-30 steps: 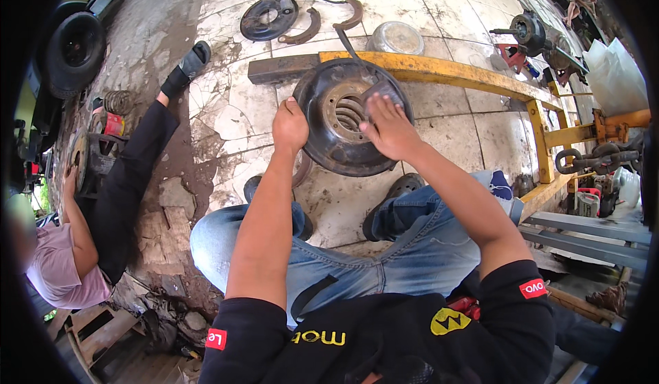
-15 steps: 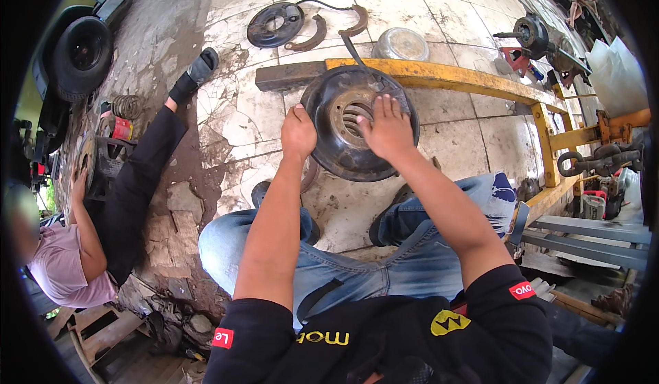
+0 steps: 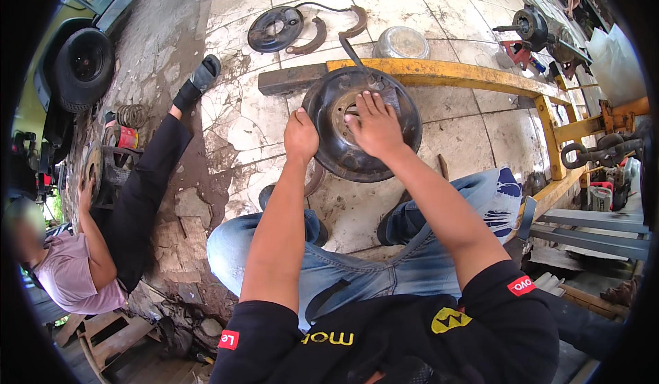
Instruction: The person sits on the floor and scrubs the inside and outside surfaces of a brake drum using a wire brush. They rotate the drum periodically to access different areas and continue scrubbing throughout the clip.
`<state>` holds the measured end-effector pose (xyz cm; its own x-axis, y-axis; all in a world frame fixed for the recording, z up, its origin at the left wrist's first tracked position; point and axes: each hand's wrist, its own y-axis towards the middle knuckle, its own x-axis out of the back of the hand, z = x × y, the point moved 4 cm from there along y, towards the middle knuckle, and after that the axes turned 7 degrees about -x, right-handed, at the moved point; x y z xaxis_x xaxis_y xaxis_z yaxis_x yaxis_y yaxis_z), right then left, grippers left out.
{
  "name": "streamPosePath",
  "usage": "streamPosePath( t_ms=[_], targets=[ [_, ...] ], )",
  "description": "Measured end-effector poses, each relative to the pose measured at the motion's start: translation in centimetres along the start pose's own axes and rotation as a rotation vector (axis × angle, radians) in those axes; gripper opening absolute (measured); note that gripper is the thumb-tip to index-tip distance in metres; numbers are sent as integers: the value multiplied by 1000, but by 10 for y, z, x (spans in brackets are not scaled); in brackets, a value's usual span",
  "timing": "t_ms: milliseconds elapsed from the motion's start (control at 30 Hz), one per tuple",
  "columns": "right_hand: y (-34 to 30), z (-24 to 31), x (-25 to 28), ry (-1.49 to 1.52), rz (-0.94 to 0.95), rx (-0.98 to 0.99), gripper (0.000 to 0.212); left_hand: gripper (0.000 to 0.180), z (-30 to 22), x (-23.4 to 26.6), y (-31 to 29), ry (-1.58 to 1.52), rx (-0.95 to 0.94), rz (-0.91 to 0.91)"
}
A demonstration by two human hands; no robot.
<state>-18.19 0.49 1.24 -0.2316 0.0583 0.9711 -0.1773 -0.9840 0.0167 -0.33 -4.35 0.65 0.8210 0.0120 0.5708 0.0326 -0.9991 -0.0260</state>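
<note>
In front of my knees a round black brake backing plate [image 3: 343, 157] with a rusty centre hole lies partly over a yellow steel beam [image 3: 439, 73]. My left hand [image 3: 301, 137] is closed at its left rim, thumb on top. My right hand [image 3: 377, 126] lies flat on its face, fingers stretched, partly covering the hole. A dark lever or cable [image 3: 351, 51] runs from its far edge toward a rusty curved brake shoe [image 3: 357, 23]. Part of another rusty curved piece [image 3: 316, 178] shows under the plate's near left edge.
Beyond the beam lie a second backing plate [image 3: 261, 34], another brake shoe [image 3: 309, 40] and a round metal drum [image 3: 401, 44]. A chain [image 3: 597, 150] hangs from the yellow frame at right. Another person [image 3: 75, 267] sits at left, beside a coil spring [image 3: 130, 116] and a tyre [image 3: 86, 61].
My right hand has slid left across the plate, over its centre hole. My left hand stays at the rim. The view has shifted slightly.
</note>
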Motion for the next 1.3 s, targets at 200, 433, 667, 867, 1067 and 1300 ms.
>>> streamPosePath(
  t_ms=[200, 433, 667, 867, 1067, 1300],
  targets=[
    [-7, -15, 11, 57, 80, -46, 67, 51, 1, 3, 0, 11, -3, 40],
    [-13, -20, 18, -178, -4, 76, 61, 49, -5, 3, -1, 24, -13, 69],
    [1, 19, -5, 11, -31, 213, 60, 51, -5, 5, 0, 56, 3, 79],
    [2, 17, 2, -105, 25, -179, 65, 52, -4, 5, 0, 20, 20, 81],
    [3, 18, 6, -5, 80, -74, 71, 52, -7, 7, -3, -3, 27, 82],
    [6, 31, 6, 56, 145, -18, 72, 48, 4, 3, 0, -4, 0, 32]
  ],
)
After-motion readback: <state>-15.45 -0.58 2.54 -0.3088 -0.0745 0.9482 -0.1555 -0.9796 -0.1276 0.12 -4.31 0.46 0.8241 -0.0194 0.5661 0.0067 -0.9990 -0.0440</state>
